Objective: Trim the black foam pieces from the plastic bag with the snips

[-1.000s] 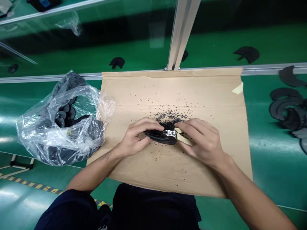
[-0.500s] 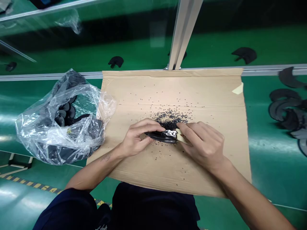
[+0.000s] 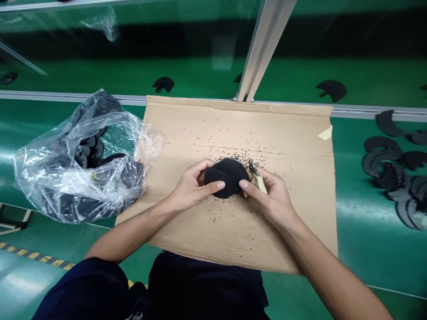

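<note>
Between my hands a black part (image 3: 227, 175) with overlapping rounded discs is held face up above the cardboard sheet (image 3: 196, 235). My left hand (image 3: 195, 184) grips its left side, thumb on top and fingers beneath. My right hand (image 3: 271, 191) pinches the right edge with its thumb. That same hand holds nippers (image 3: 256, 175) with pale yellow handles, their metal jaws pointing up and away from the part. Small black trimmings (image 3: 240, 156) lie scattered on the cardboard around and behind the part.
A clear plastic bag (image 3: 80, 164) with several black parts lies at the left. On the green table to the right are more curved black parts (image 3: 383, 155), piled loosely. A metal post (image 3: 263, 53) rises behind the cardboard, and a black curved part (image 3: 332, 90) lies beyond the rail.
The black part was seen edge-on with the nippers' jaws against it; now it is turned flat side up. The nippers have swung away from it, and my right thumb now touches the part.
</note>
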The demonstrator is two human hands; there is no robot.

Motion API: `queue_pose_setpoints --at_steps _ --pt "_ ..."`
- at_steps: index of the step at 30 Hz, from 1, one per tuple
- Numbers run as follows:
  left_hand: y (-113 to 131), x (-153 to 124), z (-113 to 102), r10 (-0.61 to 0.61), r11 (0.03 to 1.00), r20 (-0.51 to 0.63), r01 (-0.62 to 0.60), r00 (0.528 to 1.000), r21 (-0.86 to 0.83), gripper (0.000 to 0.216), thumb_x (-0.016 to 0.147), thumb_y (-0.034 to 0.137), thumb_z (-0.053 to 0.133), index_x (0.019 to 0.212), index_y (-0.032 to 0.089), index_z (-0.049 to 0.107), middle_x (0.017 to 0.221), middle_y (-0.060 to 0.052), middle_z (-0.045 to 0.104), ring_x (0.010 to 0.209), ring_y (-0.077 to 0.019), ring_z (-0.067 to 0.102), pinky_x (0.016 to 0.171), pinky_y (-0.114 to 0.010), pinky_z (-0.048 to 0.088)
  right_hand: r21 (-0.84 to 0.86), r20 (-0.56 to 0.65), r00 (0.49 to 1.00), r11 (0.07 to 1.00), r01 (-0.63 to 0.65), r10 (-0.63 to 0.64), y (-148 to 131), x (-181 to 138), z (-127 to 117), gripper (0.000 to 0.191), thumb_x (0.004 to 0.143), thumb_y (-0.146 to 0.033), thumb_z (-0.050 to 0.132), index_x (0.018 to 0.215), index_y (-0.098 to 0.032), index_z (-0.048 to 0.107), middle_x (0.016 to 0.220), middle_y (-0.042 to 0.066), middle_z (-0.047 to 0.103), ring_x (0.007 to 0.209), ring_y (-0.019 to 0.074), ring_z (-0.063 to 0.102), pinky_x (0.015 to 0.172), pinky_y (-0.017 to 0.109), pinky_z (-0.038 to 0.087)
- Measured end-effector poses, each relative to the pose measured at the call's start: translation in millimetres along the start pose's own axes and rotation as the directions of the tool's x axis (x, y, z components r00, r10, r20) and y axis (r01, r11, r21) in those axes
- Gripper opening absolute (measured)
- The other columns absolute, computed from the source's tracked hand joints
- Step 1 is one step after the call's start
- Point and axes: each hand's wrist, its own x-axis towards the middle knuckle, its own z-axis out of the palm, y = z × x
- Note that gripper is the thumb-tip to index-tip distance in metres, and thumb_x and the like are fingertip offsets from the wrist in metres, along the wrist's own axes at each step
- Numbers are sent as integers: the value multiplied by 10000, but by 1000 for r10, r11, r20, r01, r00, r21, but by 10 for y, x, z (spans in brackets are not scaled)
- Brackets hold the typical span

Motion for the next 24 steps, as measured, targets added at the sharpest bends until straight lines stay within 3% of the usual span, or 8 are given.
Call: queue_pose_setpoints --at_steps 4,9,15,21,24 --pt "-54 23 -40 -81 978 95 97 992 -185 427 706 400 897 940 163 629 870 -10 684 749 -108 644 682 -221 556 207 -1 995 973 -99 102 47 -3 42 373 734 -455 837 715 -204 561 587 -48 550 527 101 492 495 244 378" --pt "-87 35 -107 -98 942 215 160 972 -294 382 769 458 847 857 173 609 839 -22 682 742 -132 681 690 -264 590 405 98 973 885 -229 207 57 15 24 349 679 -368 865 710 -203 558 600 -53 557 503 95 523 500 246 430" --pt "-72 42 -131 -82 939 223 150 971 -310 471 793 503 815 1118 233 607 1077 -64 706 897 -177 705 762 -305 600 285 -17 993 953 -107 116 50 -41 43 347 696 -373 866 715 -207 561 605 -53 571 523 107 552 506 248 444" --pt "-43 16 -89 -57 926 297 162 953 -341 364 818 501 791 919 200 613 1074 -76 706 939 -195 711 798 -329 607 328 80 984 927 -179 162 34 -37 61 351 714 -405 845 732 -203 559 622 -49 562 506 100 531 517 254 456" --pt "-28 21 -69 -37 943 243 114 969 -313 383 759 423 861 950 197 619 1092 -66 704 924 -172 708 784 -289 601 206 -11 998 977 -53 56 41 -45 50 325 775 -391 795 727 -213 527 645 -52 527 526 108 530 523 261 460"
